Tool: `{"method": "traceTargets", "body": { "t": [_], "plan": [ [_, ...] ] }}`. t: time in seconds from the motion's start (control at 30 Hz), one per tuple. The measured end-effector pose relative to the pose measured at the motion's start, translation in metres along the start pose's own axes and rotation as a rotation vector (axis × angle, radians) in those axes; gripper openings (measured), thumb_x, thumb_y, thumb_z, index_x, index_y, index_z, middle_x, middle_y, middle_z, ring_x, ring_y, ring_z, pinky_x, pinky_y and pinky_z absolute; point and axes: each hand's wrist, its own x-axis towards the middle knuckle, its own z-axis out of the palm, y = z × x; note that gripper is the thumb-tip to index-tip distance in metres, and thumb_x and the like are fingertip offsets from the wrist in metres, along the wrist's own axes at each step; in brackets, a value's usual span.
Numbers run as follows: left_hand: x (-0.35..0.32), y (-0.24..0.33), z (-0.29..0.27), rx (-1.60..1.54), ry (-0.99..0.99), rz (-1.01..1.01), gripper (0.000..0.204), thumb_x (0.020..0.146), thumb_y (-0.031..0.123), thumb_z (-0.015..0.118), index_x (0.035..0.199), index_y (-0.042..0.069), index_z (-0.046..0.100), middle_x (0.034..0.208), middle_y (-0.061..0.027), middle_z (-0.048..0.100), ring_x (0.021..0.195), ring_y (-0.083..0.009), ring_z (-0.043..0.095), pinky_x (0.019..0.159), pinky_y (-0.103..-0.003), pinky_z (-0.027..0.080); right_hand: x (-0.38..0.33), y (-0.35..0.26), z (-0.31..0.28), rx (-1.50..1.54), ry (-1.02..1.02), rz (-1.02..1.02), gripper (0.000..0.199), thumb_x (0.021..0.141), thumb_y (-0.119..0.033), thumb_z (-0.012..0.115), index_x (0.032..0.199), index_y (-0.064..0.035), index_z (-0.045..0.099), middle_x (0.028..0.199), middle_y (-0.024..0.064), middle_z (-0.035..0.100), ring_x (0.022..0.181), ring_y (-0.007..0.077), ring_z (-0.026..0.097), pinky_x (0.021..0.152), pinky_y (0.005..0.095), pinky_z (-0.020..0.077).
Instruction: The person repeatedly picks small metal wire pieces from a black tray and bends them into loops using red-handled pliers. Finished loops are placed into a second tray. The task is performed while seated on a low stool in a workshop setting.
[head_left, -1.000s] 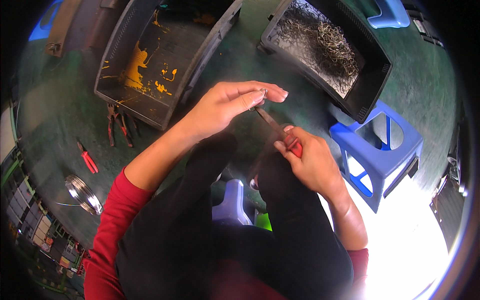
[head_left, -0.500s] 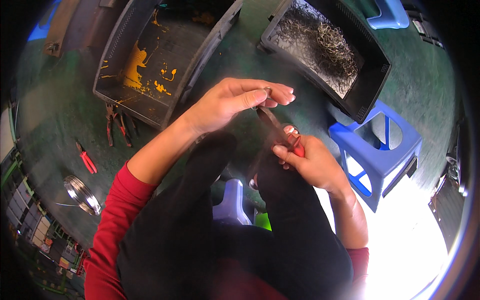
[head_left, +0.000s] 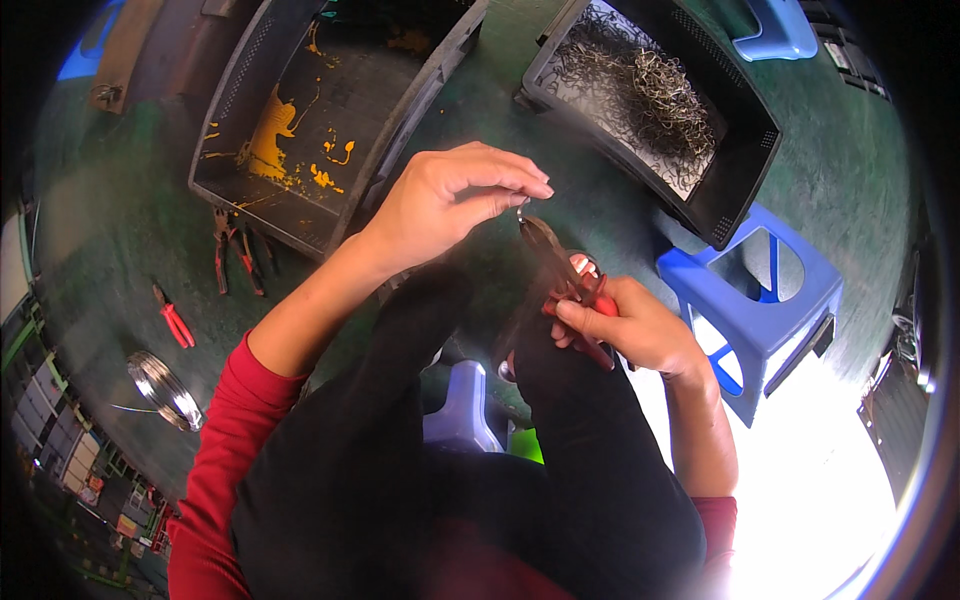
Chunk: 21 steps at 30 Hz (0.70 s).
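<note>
We see our left hand (head_left: pixel 450 205) fingers pinched shut on a tiny light stiff wire piece (head_left: pixel 522 208), right hand (head_left: pixel 630 325) closed around red-handled pliers (head_left: pixel 565 270) whose tip meets it just below the fingers.

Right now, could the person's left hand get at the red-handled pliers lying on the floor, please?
Probably yes: the red-handled pliers lie uncovered on the green floor at the person's left, but the left hand is pinching a small wire piece.

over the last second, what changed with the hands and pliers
Little changed: the left hand kept pinching a small wire piece at the tip of the red-handled pliers, shifting slightly; the right hand stayed closed on the handles. The crates, stool and floor tools stayed put.
</note>
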Motion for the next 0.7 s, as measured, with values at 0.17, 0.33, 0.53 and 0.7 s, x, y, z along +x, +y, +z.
{"method": "traceTargets", "body": {
  "t": [0.17,0.33,0.53,0.7],
  "plan": [
    [-0.003,0.003,0.002,-0.137,0.122,-0.322,0.017,0.093,0.004,0.061,0.108,0.0,0.07,0.103,-0.0072,0.071,0.093,-0.0155,0.069,0.084,-0.026,0.052,-0.003,0.013,-0.004,0.058,0.1,-0.069,0.043,0.096,-0.039,0.059,0.115,-0.0007,0.063,0.084,0.0052,0.066,0.061,0.0082,0.053,0.056,0.025,0.0416],
    [-0.004,0.007,-0.006,-0.439,0.112,-0.572,0.023,0.095,0.018,0.063,0.109,0.0,0.068,0.102,-0.0088,0.071,0.091,-0.0178,0.07,0.079,-0.027,0.053,-0.001,0.023,-0.008,0.028,0.171,-0.117,0.046,0.095,-0.044,0.059,0.12,-0.0057,0.061,0.076,0.0011,0.061,0.057,0.0078,0.051,0.052,0.0255,0.0393],
    [-0.002,0.011,-0.008,-0.511,0.131,-0.639,0.028,0.094,0.022,0.065,0.111,0.0,0.067,0.102,-0.0096,0.071,0.091,-0.0193,0.07,0.079,-0.029,0.053,0.0,0.026,-0.009,-0.072,0.2,-0.051,0.045,0.094,-0.046,0.06,0.117,-0.0078,0.063,0.068,-0.0015,0.054,0.057,0.0083,0.049,0.052,0.0272,0.0388],
    [0.011,0.011,-0.012,-0.489,0.115,-0.61,0.029,0.094,0.023,0.064,0.113,0.001,0.068,0.105,-0.0098,0.07,0.093,-0.0194,0.07,0.081,-0.03,0.053,0.003,0.029,-0.006,-0.099,0.244,-0.098,0.045,0.094,-0.045,0.061,0.12,-0.0084,0.063,0.085,0.0059,0.065,0.079,0.0134,0.06,0.077,0.0291,0.047]
  ]
}}
